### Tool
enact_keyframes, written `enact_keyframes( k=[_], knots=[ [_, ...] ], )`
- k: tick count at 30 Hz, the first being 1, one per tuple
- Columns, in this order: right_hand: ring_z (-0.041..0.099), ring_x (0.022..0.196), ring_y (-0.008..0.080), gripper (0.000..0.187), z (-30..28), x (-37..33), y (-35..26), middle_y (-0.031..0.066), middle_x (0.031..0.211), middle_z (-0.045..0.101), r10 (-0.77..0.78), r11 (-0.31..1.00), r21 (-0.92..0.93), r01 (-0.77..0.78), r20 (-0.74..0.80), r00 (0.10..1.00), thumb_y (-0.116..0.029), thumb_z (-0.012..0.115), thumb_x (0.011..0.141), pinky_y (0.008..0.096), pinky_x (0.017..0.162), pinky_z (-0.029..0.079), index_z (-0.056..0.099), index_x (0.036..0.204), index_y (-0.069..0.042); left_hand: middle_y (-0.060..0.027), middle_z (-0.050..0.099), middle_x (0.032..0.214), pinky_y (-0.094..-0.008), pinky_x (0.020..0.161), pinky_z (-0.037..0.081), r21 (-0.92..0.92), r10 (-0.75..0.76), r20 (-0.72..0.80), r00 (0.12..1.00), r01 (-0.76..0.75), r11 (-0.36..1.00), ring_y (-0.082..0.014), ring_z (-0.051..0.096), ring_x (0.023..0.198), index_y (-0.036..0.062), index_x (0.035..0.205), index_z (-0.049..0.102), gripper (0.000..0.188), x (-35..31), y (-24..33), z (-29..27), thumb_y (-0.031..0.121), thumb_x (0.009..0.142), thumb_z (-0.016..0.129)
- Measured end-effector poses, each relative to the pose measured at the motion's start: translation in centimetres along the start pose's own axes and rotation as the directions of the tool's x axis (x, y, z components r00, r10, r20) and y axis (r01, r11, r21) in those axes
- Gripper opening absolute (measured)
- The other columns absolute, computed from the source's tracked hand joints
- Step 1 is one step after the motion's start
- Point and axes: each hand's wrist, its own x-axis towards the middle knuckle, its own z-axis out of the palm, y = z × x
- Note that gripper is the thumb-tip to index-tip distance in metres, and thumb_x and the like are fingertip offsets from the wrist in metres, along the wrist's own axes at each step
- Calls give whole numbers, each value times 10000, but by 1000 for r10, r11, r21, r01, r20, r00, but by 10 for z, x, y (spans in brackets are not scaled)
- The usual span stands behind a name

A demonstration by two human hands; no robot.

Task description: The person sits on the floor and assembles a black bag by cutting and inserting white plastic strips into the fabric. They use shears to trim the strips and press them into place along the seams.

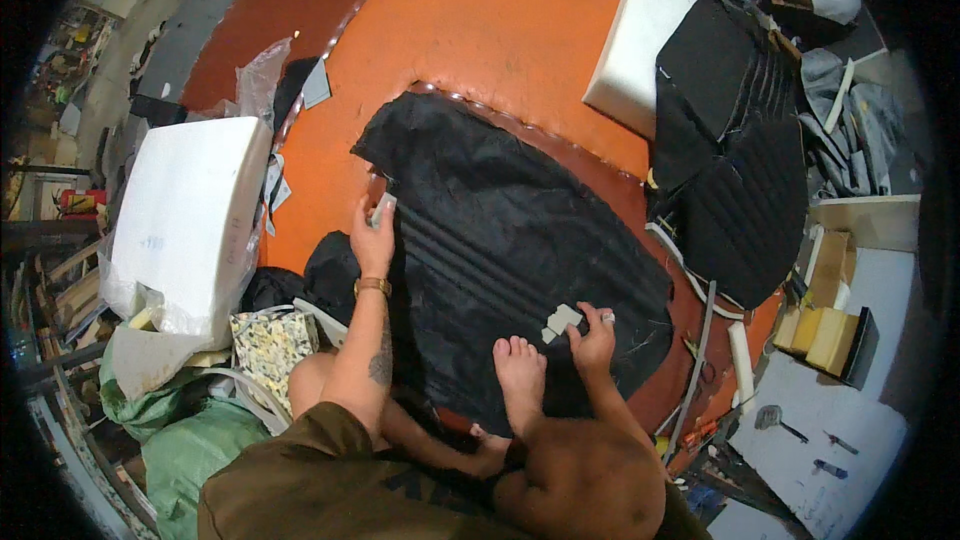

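On my feed, the left hand [373,238] has fingers pinching a pale block [382,207] at the left edge of the black fabric [480,230]; the right hand [593,345] meets pale pieces [561,321] on it, pinch undetermined. I advise smoothing creases.

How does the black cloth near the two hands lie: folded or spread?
Spread, with some wrinkles: the black cloth lies broadly over the brown and orange surface, its wide outline largely visible.

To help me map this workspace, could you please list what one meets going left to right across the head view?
Red object, large white foam block, left hand, bare foot, pale flat pieces, right hand, white strip, yellow block.
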Motion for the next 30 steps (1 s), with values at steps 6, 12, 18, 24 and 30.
enact_keyframes(
  k=[6,12,18,24,30],
  knots=[
    [623,919,347,459,10,0,-1,122,1038,604,-15,998,61,14,21,1000,-145,868,729,449,811,513,764,1174,-98,-65,741,929,-329,788,553,-411,-326,-6,945,295,862,-202,699,826,-16,1147,734,373,78,-81,-30,321,987,721],
    [639,923,337,366,-11,-10,-15,99,991,628,-109,958,-275,85,-75,991,-231,864,766,469,828,506,772,1098,-108,-26,758,909,-282,763,534,105,-215,544,811,188,976,-110,667,822,10,1086,798,372,93,-55,-32,359,960,758],
    [636,853,366,287,-20,2,25,129,883,638,-149,988,-45,146,-86,985,-293,819,839,474,801,512,747,1010,-73,27,693,810,-269,604,502,298,-347,665,661,190,935,-80,613,679,53,1032,785,340,132,-50,-59,376,1012,684],
    [649,872,390,241,-24,-7,40,183,923,651,194,979,-39,-198,-100,976,-283,791,862,473,749,524,703,940,-73,44,629,752,-253,541,380,264,-354,801,482,245,933,-73,509,592,82,948,733,278,131,-12,-44,356,985,722],
    [675,878,382,426,-37,-19,45,188,949,670,502,840,-160,-518,-131,855,-374,851,809,466,764,539,685,966,-14,46,588,719,-267,540,415,411,-389,802,454,54,910,-79,533,608,92,903,714,288,137,-12,-43,371,928,782]
  ],
)
